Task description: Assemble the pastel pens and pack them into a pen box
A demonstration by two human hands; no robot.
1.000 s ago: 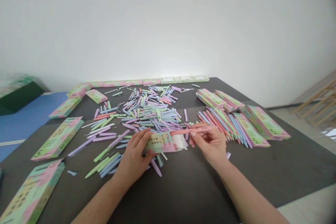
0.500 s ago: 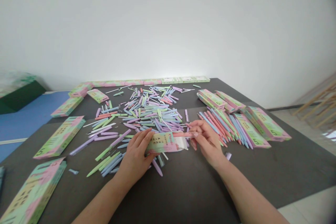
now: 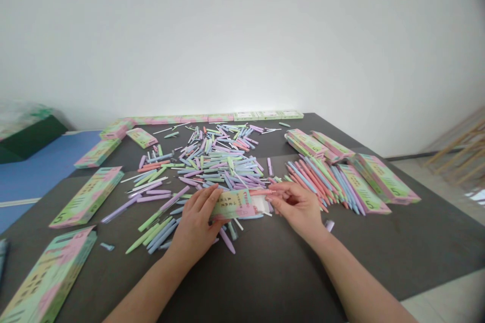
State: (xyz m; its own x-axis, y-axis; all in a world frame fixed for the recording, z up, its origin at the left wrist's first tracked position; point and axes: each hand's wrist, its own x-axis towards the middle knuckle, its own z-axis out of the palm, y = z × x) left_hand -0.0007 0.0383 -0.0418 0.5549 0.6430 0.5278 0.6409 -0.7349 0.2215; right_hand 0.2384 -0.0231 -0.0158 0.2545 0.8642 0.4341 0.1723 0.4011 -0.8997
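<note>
Shifted left since the earlier frame: right hand (image 3: pixel 297 208), closed in a narrow pinch on a pink pen (image 3: pixel 261 192), held right at the open end of a pastel pen box (image 3: pixel 231 204). Left hand (image 3: pixel 195 224) wrapped around that box, near the middle of the dark table (image 3: pixel 379 255), just below a heap of loose pens (image 3: pixel 215 161). Toward the right edge, fanned pens (image 3: pixel 308 184) beside stacked boxes (image 3: pixel 384 179).

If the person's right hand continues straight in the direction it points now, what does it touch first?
It would probably first meet the open end of the pastel pen box, which the left hand holds, just ahead of the right hand. The depth is hard to judge from this view.
</note>
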